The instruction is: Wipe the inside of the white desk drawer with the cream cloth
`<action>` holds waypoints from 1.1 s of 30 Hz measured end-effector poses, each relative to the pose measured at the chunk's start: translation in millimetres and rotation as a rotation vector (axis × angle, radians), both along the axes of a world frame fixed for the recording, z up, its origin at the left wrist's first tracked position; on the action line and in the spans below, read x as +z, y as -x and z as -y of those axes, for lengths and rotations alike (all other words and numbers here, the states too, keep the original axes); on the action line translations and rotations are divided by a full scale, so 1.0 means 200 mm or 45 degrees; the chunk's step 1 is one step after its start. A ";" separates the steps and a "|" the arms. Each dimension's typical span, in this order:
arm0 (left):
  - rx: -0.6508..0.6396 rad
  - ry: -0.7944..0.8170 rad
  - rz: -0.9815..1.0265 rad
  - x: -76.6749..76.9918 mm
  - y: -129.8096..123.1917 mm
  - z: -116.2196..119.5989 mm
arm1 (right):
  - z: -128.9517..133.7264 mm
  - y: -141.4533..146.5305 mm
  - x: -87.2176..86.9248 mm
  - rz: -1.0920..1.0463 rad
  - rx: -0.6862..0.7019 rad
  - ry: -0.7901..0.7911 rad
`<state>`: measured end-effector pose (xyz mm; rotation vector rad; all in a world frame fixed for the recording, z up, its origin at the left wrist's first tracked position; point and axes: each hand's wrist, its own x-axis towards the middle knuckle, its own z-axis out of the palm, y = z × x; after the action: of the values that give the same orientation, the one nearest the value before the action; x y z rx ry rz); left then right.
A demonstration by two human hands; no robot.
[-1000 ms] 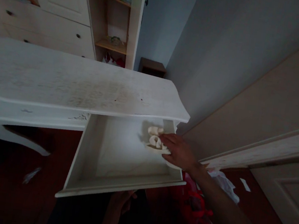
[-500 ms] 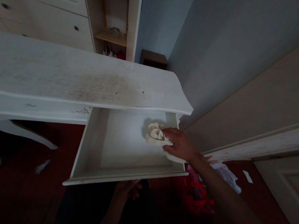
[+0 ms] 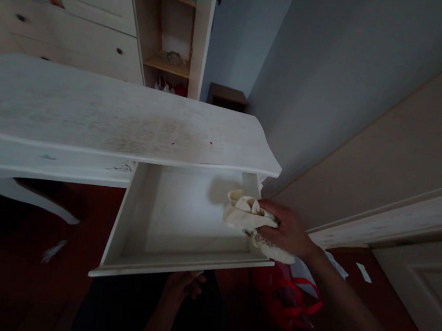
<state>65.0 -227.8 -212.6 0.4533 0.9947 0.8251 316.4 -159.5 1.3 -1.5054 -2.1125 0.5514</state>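
Observation:
My right hand (image 3: 288,231) is closed around a crumpled cream cloth (image 3: 245,212), which has a dark patterned patch near the fingers. The hand is over the right side of a pulled-out white drawer (image 3: 183,269), and part of the cloth hangs over that side. Inside, the drawer's pale bottom shows a shadow beside the cloth. Below the drawer's front edge is my left hand (image 3: 182,288), its fingers loosely bent and apart, with no object visible in it. The drawer's front partly covers this hand, and I cannot tell whether it touches the wood.
The drawer belongs to a white table (image 3: 225,133) with brownish stains on top. Behind it stand a white cabinet (image 3: 86,42) and open shelves (image 3: 167,63). A grey wall (image 3: 332,66) rises at right. On the red floor lies a red bag (image 3: 288,304) near white plastic.
My right hand has moved toward me and slightly right, lifting the cloth over the drawer's right side. The left hand stays below the drawer front. The view has tilted slightly.

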 end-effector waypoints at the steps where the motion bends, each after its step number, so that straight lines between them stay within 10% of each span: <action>1: -0.012 0.003 0.011 -0.01 0.00 0.00 | -0.03 -0.01 0.04 -0.004 -0.034 -0.091; 8: 0.007 0.022 0.060 -0.01 -0.02 0.01 | -0.49 -0.06 0.24 0.202 -0.082 -0.604; 15: -0.021 0.022 -0.074 -0.01 0.01 0.01 | -0.96 0.01 0.10 0.770 -0.023 -0.490; 33: -0.085 -0.153 0.019 0.15 0.06 0.04 | -1.03 0.02 -0.02 0.733 -0.213 -0.399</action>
<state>53.1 -235.8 -182.0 0.5797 0.9147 0.8302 312.5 46.3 -3.1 -1.7695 -2.3000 -0.3055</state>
